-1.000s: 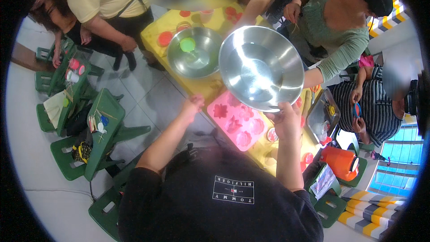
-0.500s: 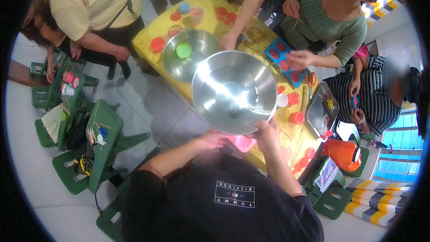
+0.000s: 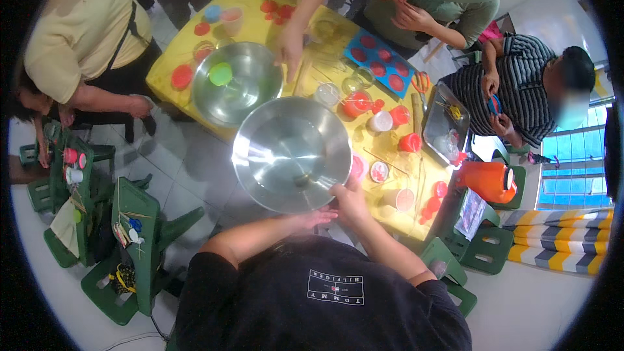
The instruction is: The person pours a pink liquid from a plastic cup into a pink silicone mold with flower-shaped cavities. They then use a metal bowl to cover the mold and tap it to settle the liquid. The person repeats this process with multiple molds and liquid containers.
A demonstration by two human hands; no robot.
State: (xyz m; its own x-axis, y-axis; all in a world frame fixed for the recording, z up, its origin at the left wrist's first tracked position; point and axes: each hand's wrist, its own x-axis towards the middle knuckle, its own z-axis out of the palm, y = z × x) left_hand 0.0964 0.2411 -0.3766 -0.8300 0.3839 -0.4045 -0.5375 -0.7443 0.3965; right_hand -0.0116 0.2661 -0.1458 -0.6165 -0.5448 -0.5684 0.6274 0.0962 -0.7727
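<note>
A large shiny metal bowl [image 3: 279, 149] with some clear liquid in it is held up in front of me at the table's near edge. My right hand [image 3: 350, 203] grips its near right rim, thumb over the edge. Just under its near side is my left hand [image 3: 313, 220], fingers stretched and partly hidden, seeming to support it from below. Beyond it, a second metal bowl [image 3: 257, 101] stands on the yellow-covered table [image 3: 296, 23] with a green cup [image 3: 221, 74] inside. Another person's hand [image 3: 290, 45] reaches down beside that bowl.
Red cups [image 3: 410, 142], a white cup [image 3: 381, 121], a blue mold tray [image 3: 377, 58] and a metal tray [image 3: 432, 123] crowd the right side. An orange jug [image 3: 487, 182] stands at right. Green chairs [image 3: 140, 221] stand at left. Several people surround the table.
The held bowl has come nearer to me, and my right hand has moved with it. My view has shifted right. The person in green has brought both hands together.
</note>
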